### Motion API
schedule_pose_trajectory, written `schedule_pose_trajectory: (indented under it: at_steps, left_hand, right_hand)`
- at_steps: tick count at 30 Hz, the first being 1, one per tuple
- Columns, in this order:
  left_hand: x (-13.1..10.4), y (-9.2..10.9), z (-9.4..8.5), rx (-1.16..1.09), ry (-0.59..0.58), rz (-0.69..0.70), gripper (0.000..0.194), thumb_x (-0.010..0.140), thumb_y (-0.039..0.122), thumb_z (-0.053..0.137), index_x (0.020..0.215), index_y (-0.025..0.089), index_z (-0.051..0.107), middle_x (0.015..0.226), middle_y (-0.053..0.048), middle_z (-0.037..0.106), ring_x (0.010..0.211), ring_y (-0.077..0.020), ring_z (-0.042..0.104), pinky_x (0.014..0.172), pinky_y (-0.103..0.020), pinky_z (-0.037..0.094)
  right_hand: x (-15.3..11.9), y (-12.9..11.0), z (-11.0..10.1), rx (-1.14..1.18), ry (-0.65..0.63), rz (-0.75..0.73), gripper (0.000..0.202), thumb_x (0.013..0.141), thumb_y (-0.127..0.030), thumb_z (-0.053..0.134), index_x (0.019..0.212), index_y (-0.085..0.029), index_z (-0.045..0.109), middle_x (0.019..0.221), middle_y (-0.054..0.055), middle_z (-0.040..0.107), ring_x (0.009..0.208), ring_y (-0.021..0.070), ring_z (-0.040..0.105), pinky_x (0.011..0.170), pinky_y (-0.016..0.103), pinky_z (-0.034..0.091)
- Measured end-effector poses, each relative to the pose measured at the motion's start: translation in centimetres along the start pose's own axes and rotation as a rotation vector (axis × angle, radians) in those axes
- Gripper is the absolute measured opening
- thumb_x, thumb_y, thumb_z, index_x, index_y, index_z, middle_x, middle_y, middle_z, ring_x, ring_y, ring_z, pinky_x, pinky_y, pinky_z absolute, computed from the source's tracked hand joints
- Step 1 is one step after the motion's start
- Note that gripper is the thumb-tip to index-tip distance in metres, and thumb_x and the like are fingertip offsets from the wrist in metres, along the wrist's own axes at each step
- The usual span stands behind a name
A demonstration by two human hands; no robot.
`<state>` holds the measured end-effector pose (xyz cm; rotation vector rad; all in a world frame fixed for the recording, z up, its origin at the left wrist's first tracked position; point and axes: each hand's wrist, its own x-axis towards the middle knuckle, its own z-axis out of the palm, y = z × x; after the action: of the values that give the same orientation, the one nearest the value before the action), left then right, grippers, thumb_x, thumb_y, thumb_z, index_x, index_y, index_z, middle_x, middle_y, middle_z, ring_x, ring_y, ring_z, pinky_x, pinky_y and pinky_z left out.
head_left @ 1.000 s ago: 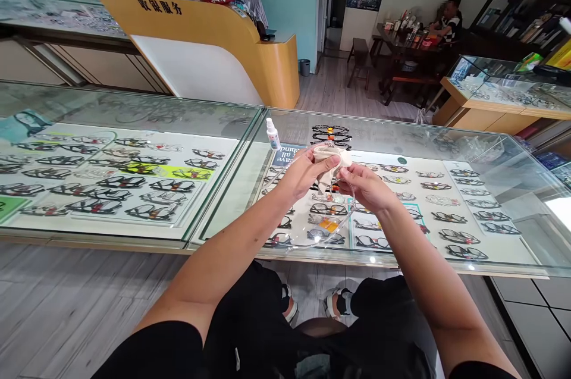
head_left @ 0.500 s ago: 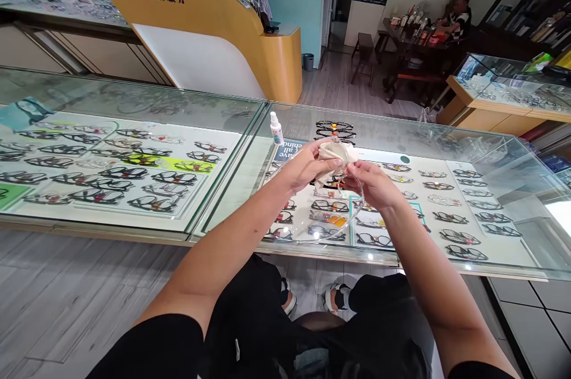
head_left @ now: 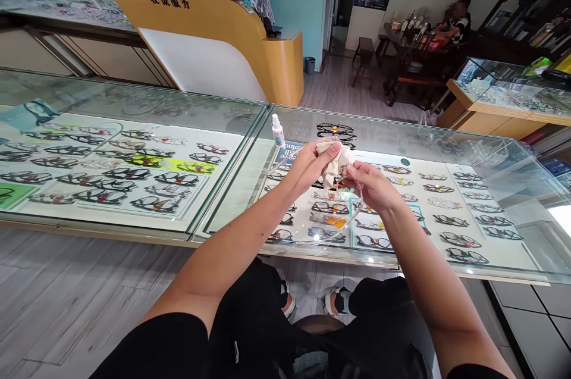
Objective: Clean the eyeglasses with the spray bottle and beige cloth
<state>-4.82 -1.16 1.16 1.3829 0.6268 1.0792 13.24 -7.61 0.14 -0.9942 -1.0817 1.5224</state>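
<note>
My left hand [head_left: 310,166] is closed on a cream-coloured cloth [head_left: 333,172], thumb on top, folded over one lens of a pair of clear-framed glasses [head_left: 360,193]. That lens is hidden by the cloth. My right hand [head_left: 375,186] pinches the glasses' frame near the bridge, the other clear rim showing below its fingertips. One clear temple arm reaches down toward the counter's front; another shows beyond my left wrist. Both hands are above the glass counter [head_left: 236,203]. A small white spray bottle [head_left: 278,132] stands upright on the glass, left of my hands.
Rows of eyeglasses [head_left: 129,174] lie inside the glass case on both sides. Some black-framed pairs [head_left: 334,129] are just beyond my hands. A wooden cashier desk [head_left: 200,19] stands behind the counter. One person [head_left: 455,25] sits at a far table; another is partly visible behind the desk.
My left hand has shifted and turned slightly on the cloth, which now hangs lower between the hands. The right hand keeps its hold on the glasses. The view has tilted a little.
</note>
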Motion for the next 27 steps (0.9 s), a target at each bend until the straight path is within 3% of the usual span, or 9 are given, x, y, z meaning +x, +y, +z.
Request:
schedule_pose_trajectory:
  at_steps: [5, 9, 17, 23, 27]
  left_hand:
    - [0.4, 1.1, -2.4, 0.218, -0.137, 0.000, 0.062, 0.082, 0.079, 0.084, 0.081, 0.020, 0.064, 0.068, 0.001, 0.055, 0.064, -0.0135, 0.049, 0.058, -0.028, 0.037]
    - [0.7, 2.1, -3.8, 0.417, -0.205, 0.029, 0.063, 0.081, 0.077, 0.085, 0.075, 0.021, 0.057, 0.066, 0.002, 0.051, 0.061, -0.0125, 0.044, 0.055, -0.027, 0.030]
    - [0.9, 2.2, -5.2, 0.433, -0.279, 0.031, 0.056, 0.089, 0.070, 0.081, 0.076, 0.021, 0.058, 0.068, 0.002, 0.047, 0.061, -0.0129, 0.041, 0.056, -0.027, 0.028]
    - [1.2, 3.1, -5.7, 0.398, -0.152, 0.027, 0.059, 0.085, 0.076, 0.081, 0.079, 0.021, 0.062, 0.068, 0.001, 0.053, 0.062, -0.0133, 0.044, 0.056, -0.027, 0.031]
    - [1.8, 2.9, -6.2, 0.422, -0.040, 0.031, 0.059, 0.084, 0.076, 0.080, 0.076, 0.021, 0.059, 0.069, 0.001, 0.051, 0.063, -0.0132, 0.042, 0.058, -0.028, 0.033]
  right_hand:
    - [-0.2, -0.4, -0.2, -0.019, -0.058, 0.014, 0.051, 0.074, -0.064, 0.097, 0.078, -0.022, 0.070, 0.071, -0.003, 0.053, 0.063, 0.0123, 0.038, 0.067, 0.032, 0.038]
    - [-0.2, -0.4, -0.3, -0.035, -0.053, 0.016, 0.051, 0.072, -0.062, 0.098, 0.076, -0.021, 0.069, 0.079, 0.000, 0.059, 0.068, 0.0133, 0.043, 0.069, 0.031, 0.040]
    - [-0.3, -0.4, -0.3, 0.008, -0.093, 0.051, 0.049, 0.074, -0.062, 0.097, 0.078, -0.021, 0.072, 0.074, -0.002, 0.053, 0.064, 0.0120, 0.040, 0.065, 0.030, 0.036]
    - [-0.4, -0.7, -0.6, 0.014, -0.024, 0.007, 0.049, 0.074, -0.063, 0.097, 0.080, -0.022, 0.071, 0.080, 0.000, 0.060, 0.070, 0.0144, 0.047, 0.065, 0.030, 0.039]
    - [-0.3, -0.8, -0.8, 0.040, 0.005, -0.033, 0.047, 0.077, -0.062, 0.096, 0.079, -0.021, 0.072, 0.077, -0.001, 0.058, 0.064, 0.0125, 0.042, 0.062, 0.029, 0.039]
